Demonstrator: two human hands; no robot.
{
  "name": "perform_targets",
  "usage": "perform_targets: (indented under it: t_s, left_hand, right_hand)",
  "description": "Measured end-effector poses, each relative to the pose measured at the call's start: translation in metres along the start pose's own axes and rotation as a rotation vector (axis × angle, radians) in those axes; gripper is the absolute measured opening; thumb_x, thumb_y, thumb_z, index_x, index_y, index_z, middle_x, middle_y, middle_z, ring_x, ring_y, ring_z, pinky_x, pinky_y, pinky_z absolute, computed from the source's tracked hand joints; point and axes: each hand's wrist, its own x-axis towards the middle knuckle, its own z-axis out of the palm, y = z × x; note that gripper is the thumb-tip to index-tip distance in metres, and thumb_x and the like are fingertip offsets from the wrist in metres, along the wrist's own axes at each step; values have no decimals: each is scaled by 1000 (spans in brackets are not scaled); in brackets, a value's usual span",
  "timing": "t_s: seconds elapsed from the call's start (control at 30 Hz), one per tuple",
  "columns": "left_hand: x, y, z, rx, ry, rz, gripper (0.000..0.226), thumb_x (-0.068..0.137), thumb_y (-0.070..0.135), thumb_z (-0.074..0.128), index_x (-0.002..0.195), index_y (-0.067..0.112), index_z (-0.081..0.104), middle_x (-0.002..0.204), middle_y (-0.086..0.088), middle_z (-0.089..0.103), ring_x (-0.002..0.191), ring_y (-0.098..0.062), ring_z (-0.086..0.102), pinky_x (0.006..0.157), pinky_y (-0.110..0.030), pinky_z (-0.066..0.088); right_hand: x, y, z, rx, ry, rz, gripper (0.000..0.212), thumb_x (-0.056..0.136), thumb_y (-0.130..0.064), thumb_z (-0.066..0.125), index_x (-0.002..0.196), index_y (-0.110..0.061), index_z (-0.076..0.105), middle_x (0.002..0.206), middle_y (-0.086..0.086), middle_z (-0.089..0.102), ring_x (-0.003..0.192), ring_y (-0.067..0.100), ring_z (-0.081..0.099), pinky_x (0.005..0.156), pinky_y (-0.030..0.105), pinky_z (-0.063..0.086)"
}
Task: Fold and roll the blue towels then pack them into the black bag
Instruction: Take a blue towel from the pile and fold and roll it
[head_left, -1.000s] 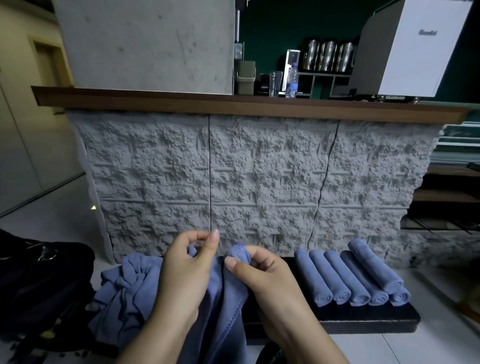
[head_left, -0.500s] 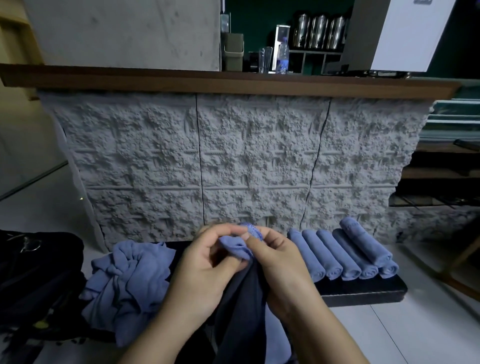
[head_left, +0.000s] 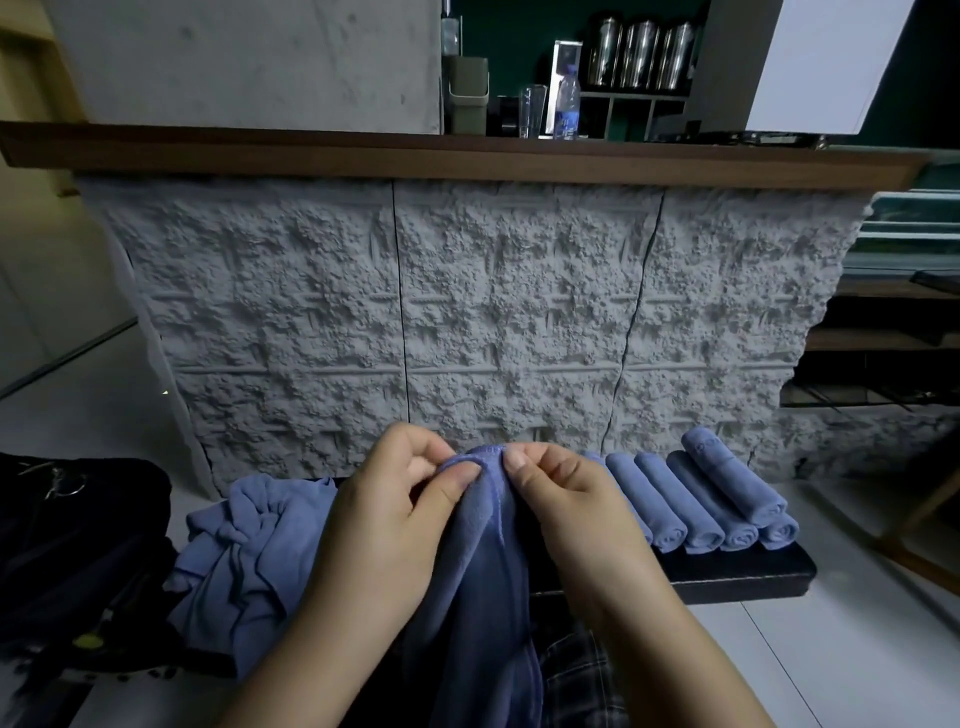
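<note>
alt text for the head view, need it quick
Both hands, left hand and right hand, pinch the top edge of a hanging blue towel. Rolled towels lie on a dark bench at right, a crumpled pile and black bag at left.

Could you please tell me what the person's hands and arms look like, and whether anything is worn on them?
Both the left hand and the right hand are bare: no gloves, rings, watch or bracelet visible. The forearms are bare too, with no sleeves in view. Fingernails are short and unpainted.

left hand (head_left: 395, 525) and right hand (head_left: 576, 514) raised together, fingers (head_left: 460, 475) pinching — thumbs nearly touching
</note>
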Motion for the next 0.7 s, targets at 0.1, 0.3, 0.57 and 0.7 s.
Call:
perform_targets:
  t_s: [0.1,0.3,0.57,0.7]
  left_hand:
    - [1,5,-1,66,-16,62,15,71,30,74,76,40,64,66,15,66,63,1,60,63,-15,45]
    - [-3,7,-4,139,-139,185,25,82,22,54,90,39,70,90,18,66,88,4,62,77,-7,41]
    - [-5,-1,1,175,-113,111,30,85,22,63,87,43,42,84,21,60,79,-1,58,70,-16,41]
    - [-6,-2,2,175,-83,122,32,83,20,63,87,43,40,82,15,57,77,-4,58,69,-20,42]
  right_hand:
    - [-4,-3,-3,-97,7,-55,22,91,-17,59,73,-16,71,69,5,69,66,15,58,62,27,47]
    - [-10,-13,-10,-217,-137,-83,16,94,-9,54,94,-12,70,88,5,75,82,12,68,76,22,53]
    - [-12,-15,-13,-354,-269,-115,19,93,-23,53,100,-16,69,97,1,74,100,17,67,94,42,50]
    - [-10,-13,-12,-403,-266,-107,28,83,-28,50,101,-18,68,98,-2,73,100,14,67,95,46,49]
